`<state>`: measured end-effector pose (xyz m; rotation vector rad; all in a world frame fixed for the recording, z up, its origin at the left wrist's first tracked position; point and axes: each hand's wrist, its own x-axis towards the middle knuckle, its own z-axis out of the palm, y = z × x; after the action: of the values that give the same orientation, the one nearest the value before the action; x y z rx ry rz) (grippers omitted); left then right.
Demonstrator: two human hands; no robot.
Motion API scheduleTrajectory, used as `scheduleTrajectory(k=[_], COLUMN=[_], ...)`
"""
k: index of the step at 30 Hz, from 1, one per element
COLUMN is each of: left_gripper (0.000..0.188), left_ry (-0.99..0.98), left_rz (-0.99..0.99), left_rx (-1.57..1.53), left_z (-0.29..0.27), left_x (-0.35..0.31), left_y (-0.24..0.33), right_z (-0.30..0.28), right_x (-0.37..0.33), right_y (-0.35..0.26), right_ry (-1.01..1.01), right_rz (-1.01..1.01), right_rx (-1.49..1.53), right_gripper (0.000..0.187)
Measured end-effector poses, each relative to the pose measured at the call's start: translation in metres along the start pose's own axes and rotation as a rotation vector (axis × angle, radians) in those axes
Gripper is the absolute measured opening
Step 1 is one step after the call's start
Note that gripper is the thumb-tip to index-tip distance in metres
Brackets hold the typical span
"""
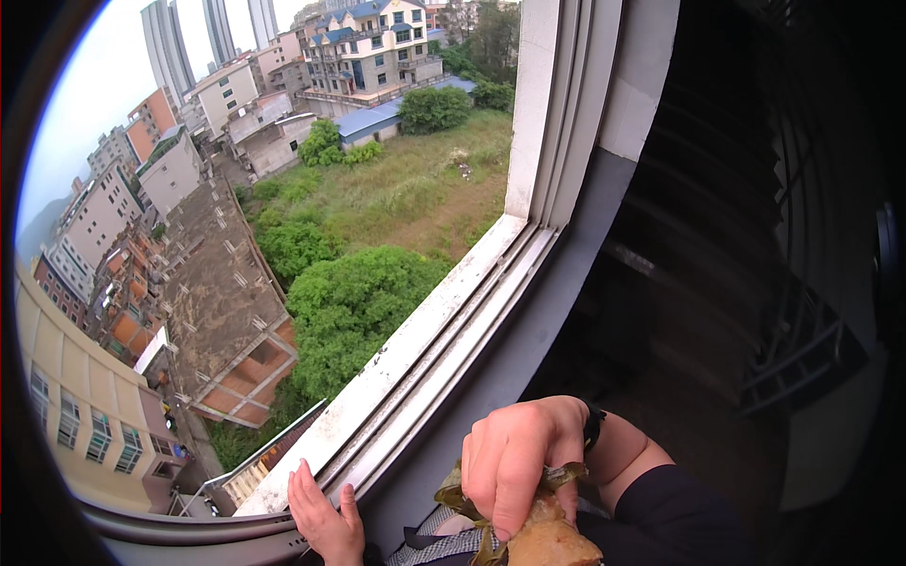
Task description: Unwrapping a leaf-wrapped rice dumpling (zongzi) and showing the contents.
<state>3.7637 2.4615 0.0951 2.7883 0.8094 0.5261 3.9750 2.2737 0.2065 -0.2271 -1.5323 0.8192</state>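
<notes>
At the bottom, right of centre, my right hand grips a leaf-wrapped rice dumpling. Dull green leaves peel back around its brown, bare end, and the lower picture edge cuts it off. A black band circles that wrist, above a dark sleeve. Lower left, my left hand rests with fingers stretched out against the white window frame, near its sliding tracks. Below, between the hands, a black-and-white checked fabric shows in part.
A grey sill runs along the inside of the window. Outside, far below, lie green trees, a grassy plot and several buildings. To the right is a dark stairwell with stair steps and a railing.
</notes>
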Motion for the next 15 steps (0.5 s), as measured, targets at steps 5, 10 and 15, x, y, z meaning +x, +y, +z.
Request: scheduleTrajectory(k=[5,10,15], left_gripper=[0.062,0.061,0.061], left_ry=[0.005,0.013,0.013], left_rz=[-0.003,0.02,-0.015], left_rx=[0.018,0.006,-0.001], left_z=[0.001,0.004,-0.002], left_x=[-0.003,0.0,-0.003], left_y=[-0.003,-0.006,-0.003], right_z=[-0.008,-0.006,0.001], right_x=[-0.019,-0.051,-0.066], right_y=[-0.003,-0.005,-0.005], right_ry=[0.138,0.329,0.558], right_rz=[0.099,0.05,-0.015], right_rx=[0.011,0.081,0.233], right_gripper=[0.046,0.052,0.048])
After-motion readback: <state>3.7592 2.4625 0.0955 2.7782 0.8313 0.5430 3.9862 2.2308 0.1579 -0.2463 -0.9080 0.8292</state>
